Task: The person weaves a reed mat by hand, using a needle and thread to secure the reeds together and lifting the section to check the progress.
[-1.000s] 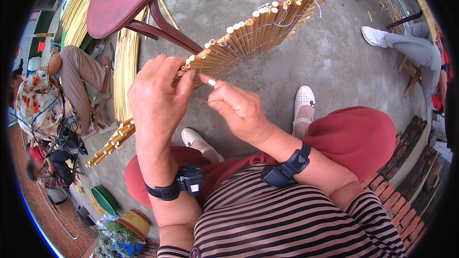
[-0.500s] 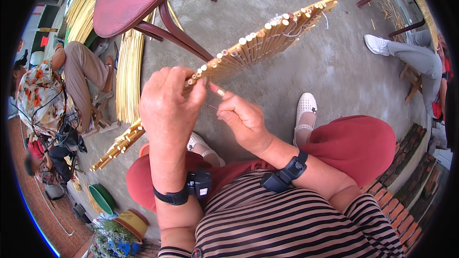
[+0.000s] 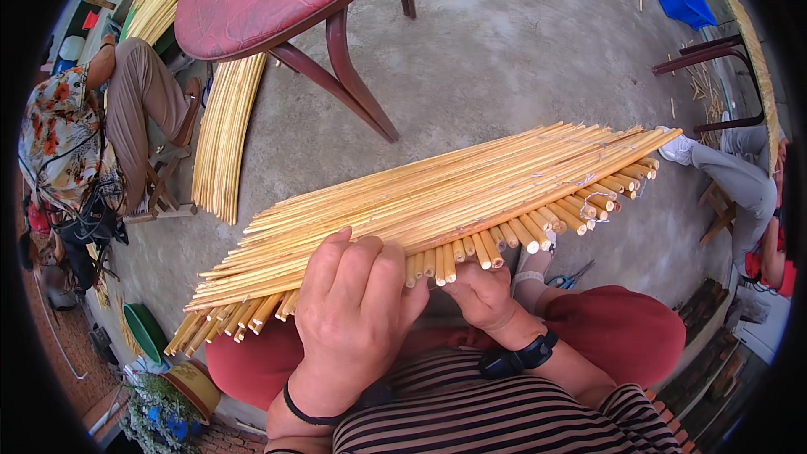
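The left hand (image 3: 353,311) is curled closed, gripping the near edge of the stalk mat (image 3: 403,210), which slants above the red trousers (image 3: 626,328), while the right hand (image 3: 486,296) sits under that edge, fingers hidden, its openness and any hold impossible to tell.

Wk yd: conc. flr (image 3: 521,59), stalk bundle (image 3: 227,139).

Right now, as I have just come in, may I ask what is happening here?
A person's left hand grips the near edge of a panel of yellow stalks. The right hand is at the same edge, partly hidden by stalk ends. The panel is held up in front of the body. Scissors lie beside the right foot.
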Motion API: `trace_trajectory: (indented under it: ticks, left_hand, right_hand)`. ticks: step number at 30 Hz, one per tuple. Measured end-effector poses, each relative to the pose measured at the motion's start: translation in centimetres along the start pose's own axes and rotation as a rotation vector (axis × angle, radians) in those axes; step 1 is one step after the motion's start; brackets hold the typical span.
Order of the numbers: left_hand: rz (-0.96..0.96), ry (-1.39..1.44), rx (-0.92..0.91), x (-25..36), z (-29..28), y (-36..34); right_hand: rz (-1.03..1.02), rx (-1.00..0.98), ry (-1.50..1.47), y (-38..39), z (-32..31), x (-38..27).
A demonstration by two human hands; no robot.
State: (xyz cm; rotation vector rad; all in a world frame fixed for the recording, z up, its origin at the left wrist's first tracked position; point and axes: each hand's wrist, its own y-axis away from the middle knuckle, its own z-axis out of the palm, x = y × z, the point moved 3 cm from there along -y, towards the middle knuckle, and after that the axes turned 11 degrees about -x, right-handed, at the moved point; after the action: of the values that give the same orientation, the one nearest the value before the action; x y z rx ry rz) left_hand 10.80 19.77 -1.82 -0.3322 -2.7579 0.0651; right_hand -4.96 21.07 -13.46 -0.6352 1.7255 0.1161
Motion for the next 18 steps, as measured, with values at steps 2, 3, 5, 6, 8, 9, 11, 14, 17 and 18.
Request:
trace_trajectory:
  ticks: [2, 3, 5, 6, 8, 9, 11, 14, 17, 18]
  left_hand:
    - [0.002, -0.018, -0.012, -0.2, -0.7, -0.9]
    - [-0.001, -0.031, -0.010, -0.4, -1.1, -1.3]
    - [-0.007, -0.047, -0.011, -0.2, -0.9, -1.2]
    - [-0.004, -0.051, 0.008, -0.2, -0.8, -1.3]
    - [0.009, -0.056, 0.011, -0.3, -0.6, -1.6]
    - [0.015, -0.057, 0.047, -0.4, -0.5, -1.8]
    - [0.028, -0.048, 0.095, -0.5, -0.5, -2.2]
    - [0.007, -0.059, 0.140, -0.9, -0.3, -2.3]
    - [0.013, -0.051, 0.167, -1.2, -0.1, -2.6]
    - [-0.006, -0.048, 0.176, -1.3, -0.2, -2.6]
  right_hand:
    - [-0.007, 0.011, -0.010, -0.8, -0.3, -0.2]
    - [-0.004, 0.013, -0.011, -1.1, -0.5, -0.4]
    - [0.085, -0.018, -0.091, -0.7, -0.7, -0.1]
    - [0.086, -0.016, -0.093, -0.6, -0.8, -0.2]
    - [0.167, 0.006, -0.283, -0.7, -1.1, -0.2]
    - [0.131, 0.045, -0.418, -1.0, -1.1, -0.4]
    - [0.098, 0.104, -0.417, -1.9, -1.5, -1.1]
    - [0.123, 0.180, -0.466, -3.0, -2.5, -2.4]
    - [0.150, 0.143, -0.301, -3.4, -2.5, -3.4]
    - [0.151, 0.154, -0.301, -3.3, -2.3, -3.7]
